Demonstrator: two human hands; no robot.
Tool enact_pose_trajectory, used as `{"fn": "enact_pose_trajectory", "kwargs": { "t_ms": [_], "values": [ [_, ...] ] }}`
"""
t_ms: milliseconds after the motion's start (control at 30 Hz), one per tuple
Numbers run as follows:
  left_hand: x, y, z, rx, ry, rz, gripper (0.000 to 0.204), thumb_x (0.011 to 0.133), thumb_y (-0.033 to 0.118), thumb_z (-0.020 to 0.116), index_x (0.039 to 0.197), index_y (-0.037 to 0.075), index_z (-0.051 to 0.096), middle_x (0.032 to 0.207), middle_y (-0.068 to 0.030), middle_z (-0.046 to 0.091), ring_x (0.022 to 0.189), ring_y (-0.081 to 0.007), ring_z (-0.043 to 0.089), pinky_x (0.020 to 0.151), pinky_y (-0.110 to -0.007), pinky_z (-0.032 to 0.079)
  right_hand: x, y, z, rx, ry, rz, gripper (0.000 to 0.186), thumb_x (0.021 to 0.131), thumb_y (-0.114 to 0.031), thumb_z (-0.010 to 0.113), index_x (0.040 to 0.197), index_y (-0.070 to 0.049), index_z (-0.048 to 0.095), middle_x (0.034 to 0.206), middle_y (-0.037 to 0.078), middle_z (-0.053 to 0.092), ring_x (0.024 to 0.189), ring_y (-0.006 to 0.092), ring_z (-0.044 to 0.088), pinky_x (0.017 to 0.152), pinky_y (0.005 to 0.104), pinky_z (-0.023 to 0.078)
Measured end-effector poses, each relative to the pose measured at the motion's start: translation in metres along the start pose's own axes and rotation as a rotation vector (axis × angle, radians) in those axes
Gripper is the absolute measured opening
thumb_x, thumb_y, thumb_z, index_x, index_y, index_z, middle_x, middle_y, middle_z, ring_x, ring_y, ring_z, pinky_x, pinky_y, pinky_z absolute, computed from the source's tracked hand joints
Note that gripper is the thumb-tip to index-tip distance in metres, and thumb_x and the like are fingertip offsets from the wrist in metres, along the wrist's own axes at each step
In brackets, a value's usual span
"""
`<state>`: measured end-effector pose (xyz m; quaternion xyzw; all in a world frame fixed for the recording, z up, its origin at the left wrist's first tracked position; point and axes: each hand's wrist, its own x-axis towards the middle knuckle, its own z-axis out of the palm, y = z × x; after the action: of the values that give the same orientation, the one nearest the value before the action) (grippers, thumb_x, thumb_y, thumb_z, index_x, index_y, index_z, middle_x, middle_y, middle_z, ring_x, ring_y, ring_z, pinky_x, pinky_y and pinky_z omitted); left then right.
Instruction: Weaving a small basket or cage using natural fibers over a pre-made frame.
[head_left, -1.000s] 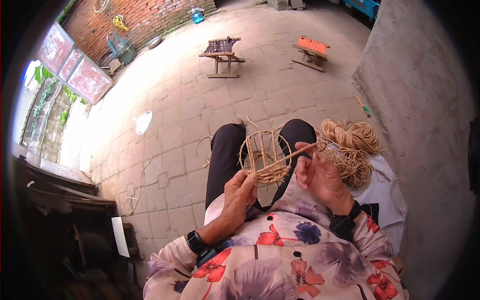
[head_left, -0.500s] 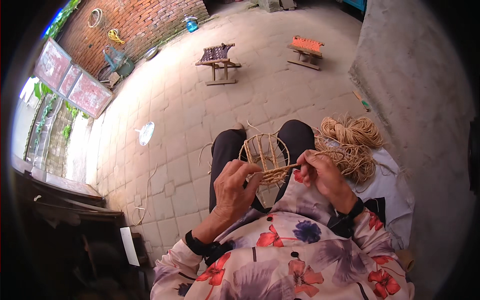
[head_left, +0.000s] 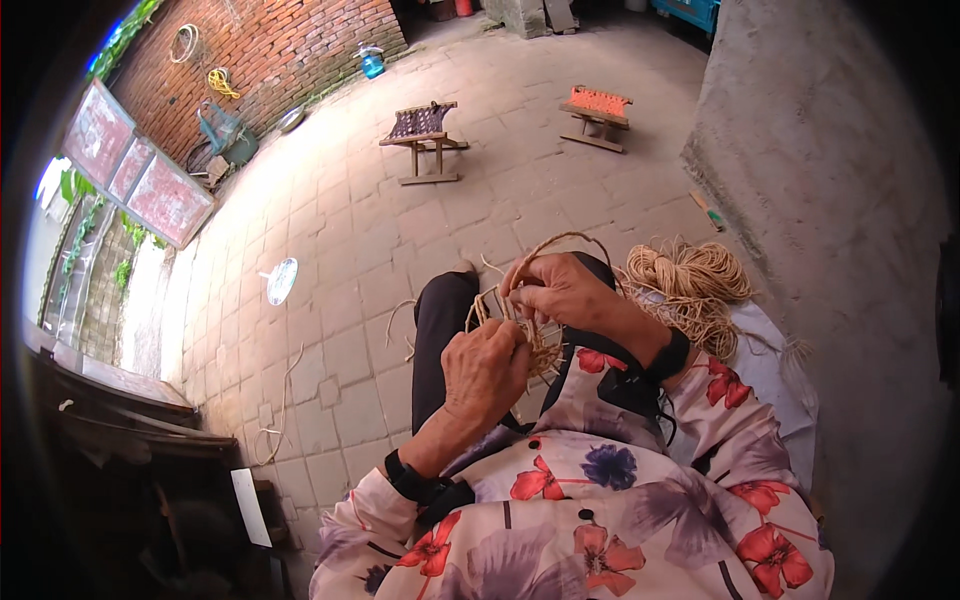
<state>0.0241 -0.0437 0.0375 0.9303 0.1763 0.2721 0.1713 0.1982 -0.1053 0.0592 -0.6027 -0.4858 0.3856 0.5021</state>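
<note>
With the basket (head_left: 545,358) as my clock's centre and twelve pointing straight ahead, the paved floor (head_left: 330,260) is spreading widest, its dusty slabs meeting in uneven joints. Toward three a rough grey wall (head_left: 830,250) is rising; toward eleven a red brick wall (head_left: 300,50) is running. A stool with a dark netted seat (head_left: 420,122) is standing at eleven, another with an orange woven seat (head_left: 599,102) between twelve and one, both on wooden frames. At ten a greenish tub (head_left: 240,148) is sitting, its contents too indistinct for me. At two a heap of tan cord (head_left: 690,280), loosely coiled, is lying against a white cloth (head_left: 770,350). By the bricks at eleven a blue jug (head_left: 372,66) is standing; I cannot tell what it's holding. The small basket, coarsely woven from tan cord, is sitting between dark-trousered knees (head_left: 447,305), its inside mostly hidden. The left hand (head_left: 485,365) is gripping its near left side, fingers curled. The right hand (head_left: 575,298), at one, is pinching a thin strand (head_left: 565,236) that's arching above the knuckles.
</note>
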Motion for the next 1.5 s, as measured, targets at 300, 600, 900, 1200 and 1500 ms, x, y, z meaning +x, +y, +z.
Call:
{"fn": "enact_pose_trajectory", "kwargs": {
  "t_ms": [300, 600, 900, 1200, 1500],
  "values": [
    [0.003, -0.016, -0.024, -0.246, -0.148, -0.044, 0.011, 0.079, 0.008, 0.069, 0.09, 0.006, 0.066, 0.083, -0.0107, 0.063, 0.072, -0.0287, 0.063, 0.068, -0.038, 0.049, -0.013, 0.004, 0.027, -0.924, 0.053, -0.077, 0.019, 0.078, -0.013, 0.061, 0.094, -0.004, 0.065, 0.082, 0.019, 0.069, 0.08, 0.038, 0.068, 0.072, 0.0451, 0.054],
    [-0.015, -0.048, -0.039, -0.324, -0.264, 0.198, 0.019, 0.081, 0.002, 0.07, 0.098, 0.004, 0.064, 0.087, -0.0095, 0.063, 0.082, -0.0271, 0.061, 0.072, -0.037, 0.05, -0.049, 0.004, 0.005, 0.061, 0.135, 0.081, 0.021, 0.086, -0.011, 0.06, 0.106, -0.003, 0.057, 0.075, 0.012, 0.064, 0.054, 0.0211, 0.058, 0.05, 0.0326, 0.046],
    [-0.008, -0.042, -0.038, -0.304, -0.26, 0.193, 0.017, 0.079, -0.001, 0.069, 0.096, 0.001, 0.065, 0.088, -0.0114, 0.065, 0.079, -0.0264, 0.062, 0.069, -0.036, 0.05, -0.071, 0.034, -0.015, 0.79, 0.203, 0.228, 0.019, 0.087, -0.006, 0.059, 0.106, -0.006, 0.053, 0.071, -0.004, 0.051, 0.049, 0.0011, 0.036, 0.042, 0.0175, 0.028],
    [0.024, 0.009, -0.002, -0.131, -0.158, 0.237, 0.011, 0.074, 0.011, 0.074, 0.084, 0.01, 0.068, 0.084, -0.0043, 0.059, 0.081, -0.0254, 0.056, 0.072, -0.037, 0.044, -0.142, 0.147, -0.143, 0.255, 0.87, 0.253, 0.012, 0.087, -0.01, 0.06, 0.099, -0.007, 0.058, 0.066, -0.007, 0.048, 0.043, 0.0019, 0.035, 0.036, 0.0192, 0.025],
    [0.036, 0.028, 0.008, -0.036, -0.231, 0.135, 0.009, 0.072, 0.01, 0.071, 0.076, 0.011, 0.063, 0.072, -0.0041, 0.06, 0.076, -0.0247, 0.055, 0.069, -0.038, 0.038, -0.273, 0.252, -0.228, -0.504, 0.897, 0.998, 0.053, 0.085, -0.051, 0.062, 0.076, 0.002, 0.064, 0.066, 0.016, 0.064, 0.062, 0.0318, 0.061, 0.061, 0.0404, 0.048]
  ]
}}
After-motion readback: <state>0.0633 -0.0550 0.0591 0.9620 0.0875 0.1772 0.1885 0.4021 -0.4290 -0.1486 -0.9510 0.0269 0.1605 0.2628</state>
